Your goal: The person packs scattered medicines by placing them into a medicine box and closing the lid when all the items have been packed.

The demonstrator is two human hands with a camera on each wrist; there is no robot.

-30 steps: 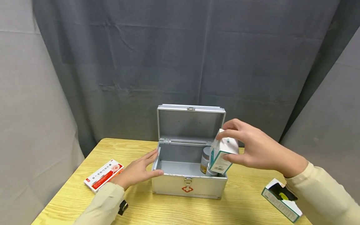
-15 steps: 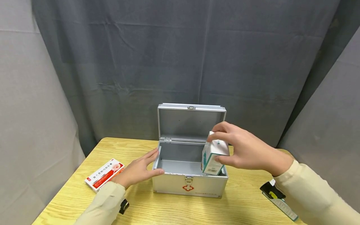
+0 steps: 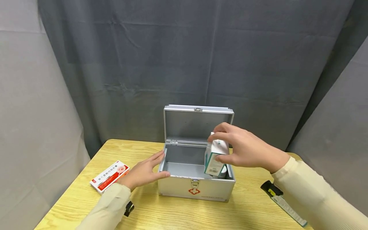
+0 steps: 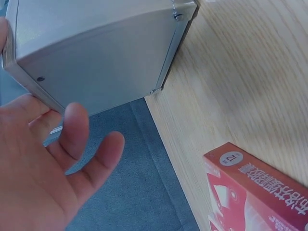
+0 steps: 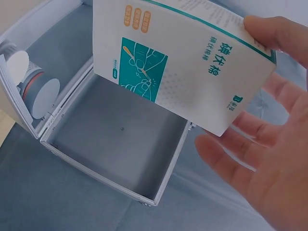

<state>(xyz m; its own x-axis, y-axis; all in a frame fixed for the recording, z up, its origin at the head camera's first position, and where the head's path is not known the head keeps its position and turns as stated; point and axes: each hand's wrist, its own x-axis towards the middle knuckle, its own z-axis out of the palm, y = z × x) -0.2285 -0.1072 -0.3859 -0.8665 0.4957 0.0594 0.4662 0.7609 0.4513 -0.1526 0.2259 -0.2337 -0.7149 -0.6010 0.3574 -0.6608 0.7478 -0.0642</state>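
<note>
A silver first-aid case with a red cross stands with its lid raised. My right hand grips a white and teal box of iodine cotton swabs by its upper end, thumb on one side and fingers on the other, over the right part of the case. In the right wrist view the printed front of this box faces the camera. Two bottles sit inside the case, at its right end. My left hand rests its straight fingers on the left rim of the case.
A red and white medicine box lies on the wooden table, left of my left hand. Another white and teal box lies at the right, partly hidden under my right sleeve. A grey curtain hangs behind.
My right hand has carried the swab box leftward, from the right edge of the case to over its interior. The left hand has stayed on the rim.
</note>
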